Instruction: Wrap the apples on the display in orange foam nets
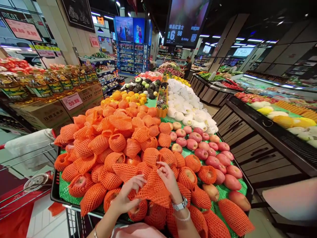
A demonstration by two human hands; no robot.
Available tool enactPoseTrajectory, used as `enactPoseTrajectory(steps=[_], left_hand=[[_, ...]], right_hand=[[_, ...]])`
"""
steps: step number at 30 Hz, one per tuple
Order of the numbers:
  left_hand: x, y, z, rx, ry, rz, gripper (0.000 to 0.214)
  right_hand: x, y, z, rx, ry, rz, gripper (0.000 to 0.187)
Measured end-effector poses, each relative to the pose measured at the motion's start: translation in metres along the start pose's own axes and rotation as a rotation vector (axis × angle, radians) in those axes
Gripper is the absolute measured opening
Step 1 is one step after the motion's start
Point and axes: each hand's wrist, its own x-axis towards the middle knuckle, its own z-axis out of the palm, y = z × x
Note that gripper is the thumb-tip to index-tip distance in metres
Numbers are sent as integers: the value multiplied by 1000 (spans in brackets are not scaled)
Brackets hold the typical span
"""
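My left hand (126, 195) and my right hand (169, 178) both grip one orange foam net sleeve (155, 191) at the near edge of a fruit display. The left fingers pinch its lower left side; the right fingers curl over its top. A watch sits on my right wrist (180, 205). Under and around the sleeve lie several apples wrapped in orange nets (116, 142), piled on a black tray (54, 193) lined with green matting. Bare red apples (210, 155) lie in rows to the right of the pile.
White-netted fruit (188, 105), oranges (131, 97) and dark fruit fill the display further back. A wire trolley (27, 165) stands at left, oil bottles on cartons (49, 86) behind it. A chilled counter (272, 115) runs along the right. A person (188, 66) stands far off.
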Motion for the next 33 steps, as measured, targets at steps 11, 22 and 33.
enactPoseTrajectory(steps=[11,22,33], left_hand=[[-7,-9,7,93,418,-222,18],[-22,-18,5,-364,162,-463,59],[15,-3,8,-455,93,-796,30]], right_hand=[[-27,4,-6,-26,176,-175,21],[-29,19,-7,3,26,-135,32],[-46,54,-26,-239,-116,-214,82]])
